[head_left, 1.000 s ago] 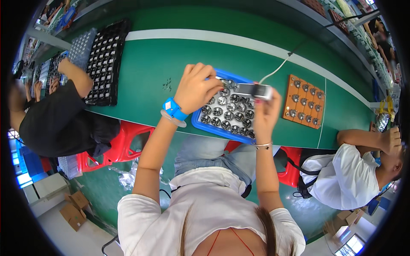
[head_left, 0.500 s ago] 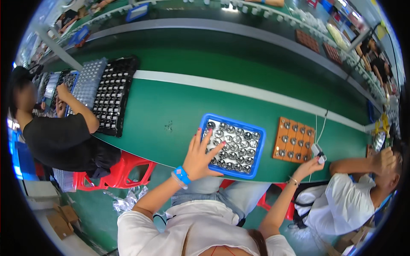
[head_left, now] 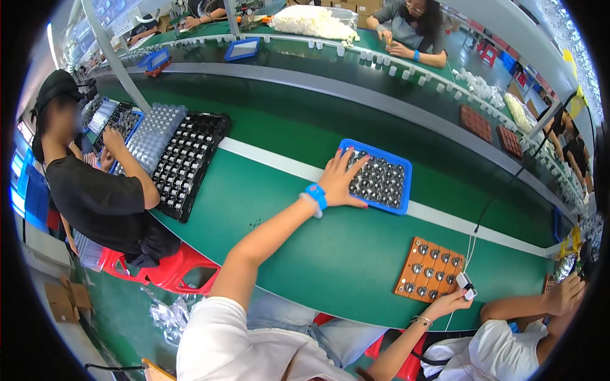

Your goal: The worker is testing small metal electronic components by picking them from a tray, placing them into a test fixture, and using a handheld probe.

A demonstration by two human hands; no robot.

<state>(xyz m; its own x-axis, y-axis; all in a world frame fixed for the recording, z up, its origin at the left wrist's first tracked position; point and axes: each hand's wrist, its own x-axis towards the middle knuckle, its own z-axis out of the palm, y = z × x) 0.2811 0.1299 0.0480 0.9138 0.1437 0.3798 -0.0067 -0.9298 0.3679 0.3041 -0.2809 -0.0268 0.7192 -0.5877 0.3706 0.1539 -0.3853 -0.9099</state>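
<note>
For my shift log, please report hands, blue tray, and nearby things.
Left hand spread over left end of blue tray. Right hand holding white-and-black device. Tray holds round shiny parts. White cord beside device.

Near upper centre, the left grip [head_left: 338, 181] spreads across the left edge of a blue plastic tray [head_left: 408, 184] of round metallic parts [head_left: 381, 182]. Lower right, the right grip [head_left: 447, 305] holds a white-and-black device [head_left: 467, 286], apparently corded, beside an orange-brown fixture board [head_left: 408, 274].

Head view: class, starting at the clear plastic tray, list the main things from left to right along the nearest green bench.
Clear plastic tray, black tray, small dark bits, blue tray, orange board, white handheld device.
</note>
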